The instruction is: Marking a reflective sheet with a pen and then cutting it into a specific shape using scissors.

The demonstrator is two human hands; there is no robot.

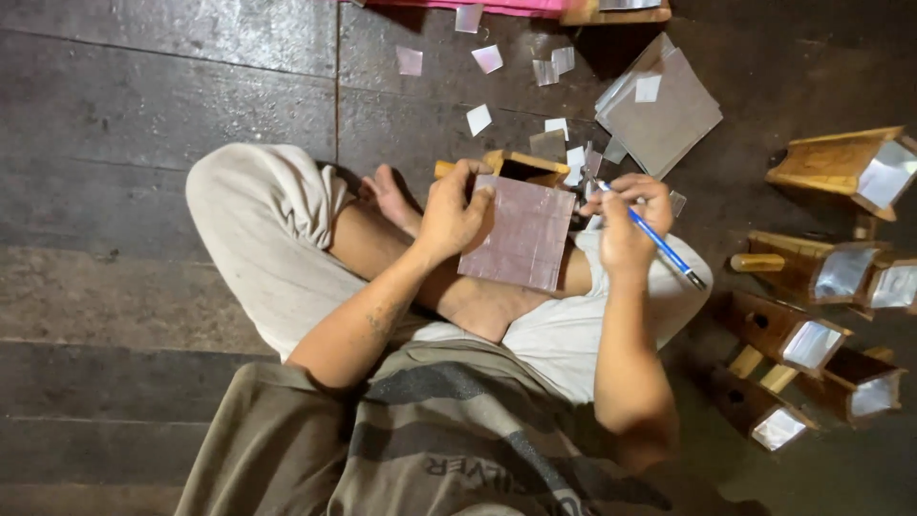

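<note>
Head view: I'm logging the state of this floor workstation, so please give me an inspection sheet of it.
Surface: dark wooden plank floor; the person sits cross-legged on it.
Job's things: square reflective sheet held over the lap; blue-handled tool; wooden block behind the sheet.
Clutter: small cut reflective pieces scattered ahead; stack of sheets.
Grips: left hand holds the sheet's left edge; right hand holds the tool near the sheet's upper right corner.
Cables: nothing seen.
Surroundings: wooden boxes with reflective faces lie at the right; pink cloth at the top edge.
</note>
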